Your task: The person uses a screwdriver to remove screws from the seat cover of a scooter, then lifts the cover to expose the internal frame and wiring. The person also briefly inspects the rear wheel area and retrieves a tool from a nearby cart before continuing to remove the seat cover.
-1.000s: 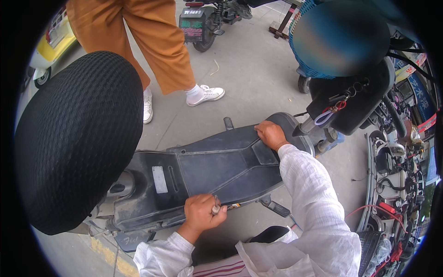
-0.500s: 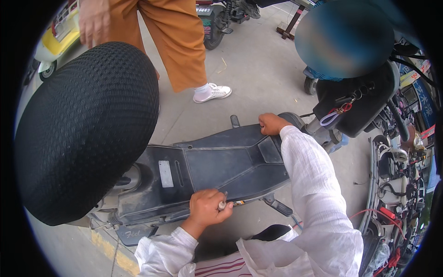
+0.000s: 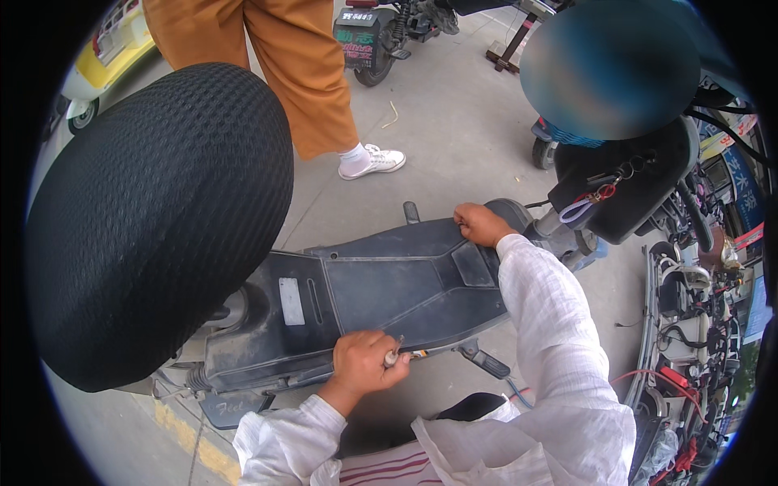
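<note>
Lying across the middle is the dark, dusty footboard [image 3: 382, 290] of an electric scooter. My left hand [image 3: 361, 364] is closed at its near edge, around a small tool [image 3: 392, 357] with a pale rounded end; the fist hides most of it. At the footboard's far right edge, beside the steering column, my right hand [image 3: 484, 225] is closed with its fingers pressed together. Whatever those fingers hold is hidden. The scooter's textured black seat [image 3: 162, 219] rises on the left. Keys [image 3: 628, 168] with a purple strap hang at the front panel on the right.
A person in orange trousers [image 3: 300, 73] and a white shoe [image 3: 379, 160] stands beyond the scooter. Footpegs [image 3: 486, 360] stick out at both sides of the footboard. Parts and cables [image 3: 677, 324] crowd the right edge, and other scooters [image 3: 105, 65] stand behind.
The other person's hand has left the view at the upper left. The view has shifted slightly, while both my hands stay in nearly the same places on the footboard.
</note>
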The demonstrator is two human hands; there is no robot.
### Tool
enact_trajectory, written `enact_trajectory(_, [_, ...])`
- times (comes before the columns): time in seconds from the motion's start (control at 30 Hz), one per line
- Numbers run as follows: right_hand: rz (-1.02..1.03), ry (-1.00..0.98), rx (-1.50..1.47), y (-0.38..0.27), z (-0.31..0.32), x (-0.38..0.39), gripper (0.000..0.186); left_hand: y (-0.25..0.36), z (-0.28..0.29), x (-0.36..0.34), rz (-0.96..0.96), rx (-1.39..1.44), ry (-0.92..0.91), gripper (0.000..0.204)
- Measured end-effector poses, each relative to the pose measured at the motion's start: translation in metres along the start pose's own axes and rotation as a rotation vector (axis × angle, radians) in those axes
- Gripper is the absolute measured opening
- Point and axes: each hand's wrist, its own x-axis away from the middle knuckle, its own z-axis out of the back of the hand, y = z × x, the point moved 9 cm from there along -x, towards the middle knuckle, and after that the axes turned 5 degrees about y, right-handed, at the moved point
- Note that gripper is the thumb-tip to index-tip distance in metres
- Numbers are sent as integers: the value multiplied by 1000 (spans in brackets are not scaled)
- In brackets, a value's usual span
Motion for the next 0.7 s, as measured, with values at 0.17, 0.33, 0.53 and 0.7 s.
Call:
enact_trajectory(0.17, [-83,280,-399,-109,32,25,18,-26,3,7,72,193,-34,22])
enact_trajectory(0.33, [370,408,-393,-273,62,136,26,-21,-13,28,855,1262,80,58])
enact_trajectory(0.53, [356,238,-232,-301,29,188,41,17,-48,78,1394,1586,-10,63])
enact_trajectory(0.7, [567,209,-164,-336,25,208,51,25,-50,98,1457,1502,-21,58])
